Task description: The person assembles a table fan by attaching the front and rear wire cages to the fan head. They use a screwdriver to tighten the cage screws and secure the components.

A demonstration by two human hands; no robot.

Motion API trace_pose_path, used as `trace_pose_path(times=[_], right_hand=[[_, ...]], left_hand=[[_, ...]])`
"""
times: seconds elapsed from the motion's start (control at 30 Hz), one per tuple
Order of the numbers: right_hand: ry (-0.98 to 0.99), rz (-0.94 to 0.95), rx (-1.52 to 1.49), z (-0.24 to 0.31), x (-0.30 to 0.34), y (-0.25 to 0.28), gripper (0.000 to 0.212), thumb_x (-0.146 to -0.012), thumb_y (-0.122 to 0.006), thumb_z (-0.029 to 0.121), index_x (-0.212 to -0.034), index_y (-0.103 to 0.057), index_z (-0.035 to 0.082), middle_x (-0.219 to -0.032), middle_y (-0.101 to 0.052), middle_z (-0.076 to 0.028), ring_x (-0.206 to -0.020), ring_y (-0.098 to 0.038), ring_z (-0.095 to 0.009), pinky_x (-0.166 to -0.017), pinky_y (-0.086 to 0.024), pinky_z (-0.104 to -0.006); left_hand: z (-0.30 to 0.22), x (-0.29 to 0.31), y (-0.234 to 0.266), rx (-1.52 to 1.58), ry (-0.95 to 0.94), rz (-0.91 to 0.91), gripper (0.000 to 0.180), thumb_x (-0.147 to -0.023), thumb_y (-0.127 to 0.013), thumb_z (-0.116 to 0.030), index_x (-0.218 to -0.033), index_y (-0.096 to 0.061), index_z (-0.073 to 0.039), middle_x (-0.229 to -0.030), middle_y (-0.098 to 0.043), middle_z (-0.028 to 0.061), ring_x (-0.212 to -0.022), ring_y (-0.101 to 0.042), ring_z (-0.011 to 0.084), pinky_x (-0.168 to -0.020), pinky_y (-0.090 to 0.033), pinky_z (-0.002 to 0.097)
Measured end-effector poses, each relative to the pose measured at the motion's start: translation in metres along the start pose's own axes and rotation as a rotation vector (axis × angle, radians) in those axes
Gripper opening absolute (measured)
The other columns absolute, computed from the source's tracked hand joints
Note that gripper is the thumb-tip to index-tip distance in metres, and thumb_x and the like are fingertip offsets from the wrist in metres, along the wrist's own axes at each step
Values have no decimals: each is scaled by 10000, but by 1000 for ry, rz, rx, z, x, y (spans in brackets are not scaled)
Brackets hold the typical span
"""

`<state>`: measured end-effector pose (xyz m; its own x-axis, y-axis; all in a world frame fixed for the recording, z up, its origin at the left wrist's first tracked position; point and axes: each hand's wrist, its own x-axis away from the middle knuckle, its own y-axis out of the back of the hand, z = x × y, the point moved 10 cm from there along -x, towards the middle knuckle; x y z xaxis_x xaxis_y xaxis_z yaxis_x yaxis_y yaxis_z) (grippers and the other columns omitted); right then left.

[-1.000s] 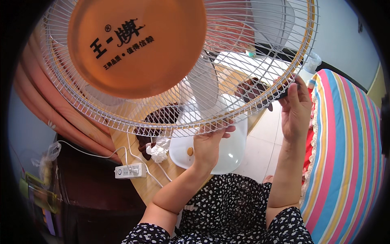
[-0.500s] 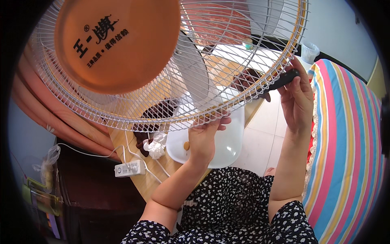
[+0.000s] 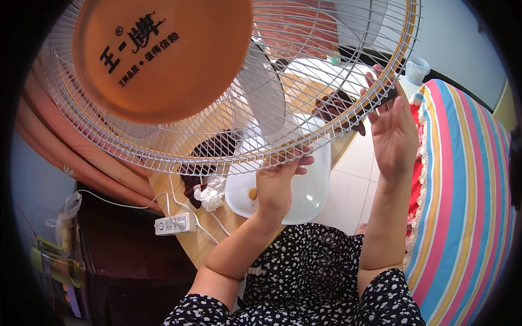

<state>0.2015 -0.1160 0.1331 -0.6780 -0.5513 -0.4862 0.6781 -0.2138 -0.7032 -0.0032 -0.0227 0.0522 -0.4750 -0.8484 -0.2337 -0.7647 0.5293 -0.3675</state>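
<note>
A large round fan guard of pale wire with a gold-coloured rim fills the upper view. Its orange centre disc faces me, and grey blades show behind the wires. My left hand is closed on the guard's lower rim, its fingertips partly hidden by the wires. At the right rim, my right hand has its fingers loosely around a black-handled tool, seemingly a screwdriver; several fingers extend behind the wires. Most of the tool is hidden. Below the guard is a white rounded base with a small brown knob.
A wooden table bears crumpled white tissue, a white power strip with cords, and dark brown cloth-like items. A striped cover lies right. Orange curtain and a dark cabinet are left.
The fan guard has shifted slightly right in view. My right hand's fingers have stretched upward behind the rim, and the black handle, plainly visible before, is now mostly covered.
</note>
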Motion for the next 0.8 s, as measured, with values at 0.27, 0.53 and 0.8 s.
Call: trace_pose_path(times=[0.27,0.53,0.8], right_hand=[[-11,253,-129,3,0,7,363,-933,-479,138,-1264,-423,2,-1159,-538,-127,-1048,-555,-225,-880,-500,-334],[34,-226,329,-1,3,27,264,-877,-603,224,-1016,-592,0,-808,-621,-57,-743,-619,-141,-659,-521,-234],[-140,165,-122,5,2,5,432,-932,-455,92,-1329,-346,-36,-1273,-460,-178,-1196,-460,-256,-980,-428,-332]], left_hand=[[-1,0,-1,-9,-17,25,166,-879,-551,-38,-1033,-612,-33,-973,-661,106,-825,-651,194,-663,-474,262],[-5,2,1,-54,-87,16,169,-879,-549,-34,-1034,-617,-31,-984,-660,105,-831,-651,192,-660,-471,252],[0,-1,1,-37,-35,23,176,-881,-543,-33,-1042,-613,-37,-998,-657,104,-836,-650,191,-662,-474,252]])
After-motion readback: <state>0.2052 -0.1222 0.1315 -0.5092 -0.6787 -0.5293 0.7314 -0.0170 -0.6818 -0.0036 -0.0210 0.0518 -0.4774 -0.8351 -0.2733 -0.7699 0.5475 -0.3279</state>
